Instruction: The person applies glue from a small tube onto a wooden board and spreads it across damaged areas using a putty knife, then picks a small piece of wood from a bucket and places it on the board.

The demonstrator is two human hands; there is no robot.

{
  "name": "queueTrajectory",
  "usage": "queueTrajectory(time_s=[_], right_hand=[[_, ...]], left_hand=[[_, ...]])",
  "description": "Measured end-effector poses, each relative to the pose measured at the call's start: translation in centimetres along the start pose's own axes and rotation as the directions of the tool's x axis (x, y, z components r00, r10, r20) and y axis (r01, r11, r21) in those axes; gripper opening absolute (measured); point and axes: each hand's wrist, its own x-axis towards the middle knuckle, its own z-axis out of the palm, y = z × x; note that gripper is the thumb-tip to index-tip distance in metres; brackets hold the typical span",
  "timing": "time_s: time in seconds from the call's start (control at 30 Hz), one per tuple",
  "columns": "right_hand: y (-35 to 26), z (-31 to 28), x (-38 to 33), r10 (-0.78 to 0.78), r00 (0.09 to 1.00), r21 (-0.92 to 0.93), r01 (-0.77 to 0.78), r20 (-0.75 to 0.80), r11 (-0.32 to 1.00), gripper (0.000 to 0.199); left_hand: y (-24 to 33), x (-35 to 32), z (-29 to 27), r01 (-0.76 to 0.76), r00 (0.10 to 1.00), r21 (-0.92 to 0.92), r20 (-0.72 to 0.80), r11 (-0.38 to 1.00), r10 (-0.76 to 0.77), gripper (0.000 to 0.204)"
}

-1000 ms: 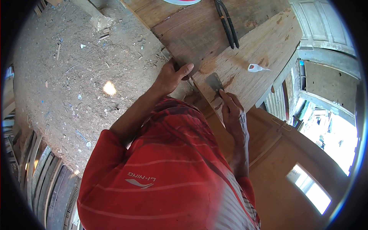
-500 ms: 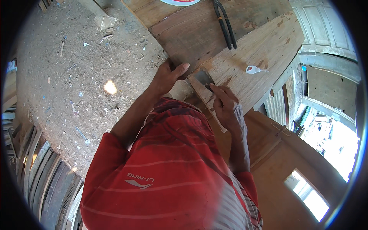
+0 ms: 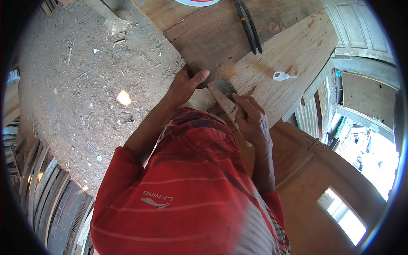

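Observation:
My right hand [image 3: 250, 114] is closed around a putty knife, and most of its handle is hidden in my fingers. The knife's flat grey metal blade [image 3: 224, 86] lies against the near end of a pale wooden board [image 3: 280, 63]. My left hand [image 3: 186, 87] grips the near corner of a darker brown board [image 3: 208, 42], thumb on top and the other fingers largely out of sight at its edge. Light brown dust or filler shows where the two boards meet, close to the blade.
Pincers with black handles [image 3: 249, 29] rest across the dark board. A small white bottle with a thin nozzle [image 3: 280, 76] lies on the pale board. At the far edge is part of a white round container [image 3: 197, 2]. Wood scraps litter the dirt floor [image 3: 102, 76]; planks [image 3: 55, 199] stand at lower left.
The putty knife has turned slightly, so more of its blade face shows. My right hand has barely shifted, and my left hand stays at the board's corner.

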Motion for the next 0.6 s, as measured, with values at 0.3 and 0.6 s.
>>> queueTrajectory(time_s=[0.3,0.6], right_hand=[[-0.1,0.6,-0.5,0.07,0.997,0.069,-0.071,0.018,0.995,0.037],[-0.8,1.3,-0.5,0.03,0.997,0.085,-0.036,0.07,0.996,0.036]], left_hand=[[0.0,0.2,-0.4,-0.021,0.999,0.021,0.049,1.0,0.02,0.073],[-0.3,0.5,-0.9,0.006,0.996,0.009,0.089,1.0,-0.006,0.069]])
